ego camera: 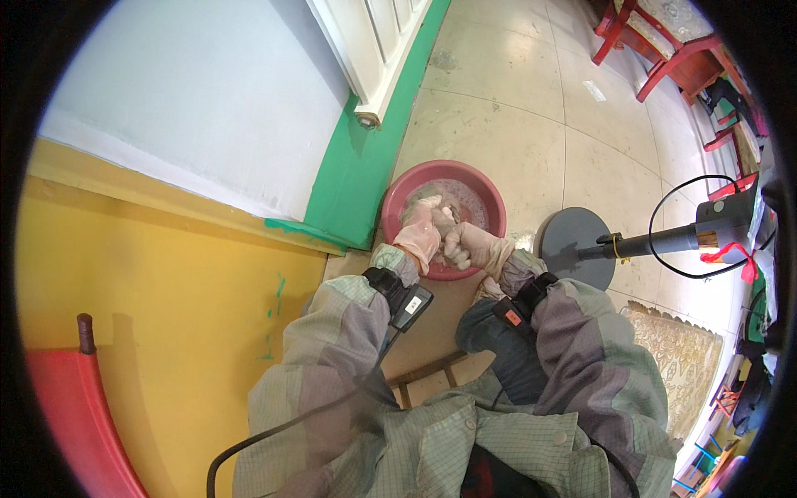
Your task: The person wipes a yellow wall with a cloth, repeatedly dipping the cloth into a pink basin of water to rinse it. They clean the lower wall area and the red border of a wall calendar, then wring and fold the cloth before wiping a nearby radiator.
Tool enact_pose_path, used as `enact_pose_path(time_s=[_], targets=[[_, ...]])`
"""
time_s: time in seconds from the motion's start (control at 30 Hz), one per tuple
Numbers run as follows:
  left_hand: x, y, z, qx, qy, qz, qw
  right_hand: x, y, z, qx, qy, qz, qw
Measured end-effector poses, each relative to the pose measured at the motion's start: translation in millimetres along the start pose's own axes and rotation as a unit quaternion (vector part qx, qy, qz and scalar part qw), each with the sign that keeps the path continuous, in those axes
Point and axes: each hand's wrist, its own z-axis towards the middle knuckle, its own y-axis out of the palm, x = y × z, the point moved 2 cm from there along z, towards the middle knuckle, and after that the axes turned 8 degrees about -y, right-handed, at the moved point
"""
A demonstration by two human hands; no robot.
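Note:
A pink plastic basin (498,199) stands on the tiled floor before me, with sudsy water (472,198) inside. Both my hands wear pale, translucent gloves and are over the basin. Bunched, wet, greyish cloth (429,191) lies in the water and rises between my hands. My left hand (422,225) grips it with the fingers pointing away from me. Close beside it, my right hand (471,244) is curled around the cloth's nearer part, knuckles up. The fingers hide much of the cloth.
A white radiator (380,56) juts from the green-edged wall at upper left. On the right stands a round grey base (576,249) with a pole (647,243) and a looping black cable. Red wooden chairs (669,46) are at upper right. A patterned mat (675,361) lies at lower right.

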Motion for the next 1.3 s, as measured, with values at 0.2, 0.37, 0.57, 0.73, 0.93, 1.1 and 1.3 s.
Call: enact_pose_path(time_s=[0.2, 0.37, 0.57, 0.73, 0.93, 1.1, 1.3], targets=[[3, 2, -3, 0.051, 0.006, 0.057, 0.997, 7, -3, 3, -0.102, -0.004, 0.045, 0.994], [9, 3, 14, -0.030, 0.009, 0.035, 0.999, 7, -4, 6, -0.129, -0.011, 0.046, 0.991], [10, 8, 15, -0.064, 0.011, 0.012, 0.998, 4, -4, 3, -0.169, 0.000, 0.088, 0.982], [11, 10, 11, -0.115, 0.036, 0.106, 0.987, 9, 3, 1, -0.136, -0.056, 0.049, 0.988], [22, 11, 11, -0.155, 0.052, 0.140, 0.977, -8, -3, -12, -0.181, -0.131, 0.077, 0.972], [22, 26, -7, -0.241, 0.036, 0.059, 0.968, -7, -17, -6, -0.110, -0.214, 0.201, 0.950], [6, 28, -23, -0.053, -0.059, 0.053, 0.995, -29, -33, 21, -0.008, -0.357, 0.244, 0.901]])
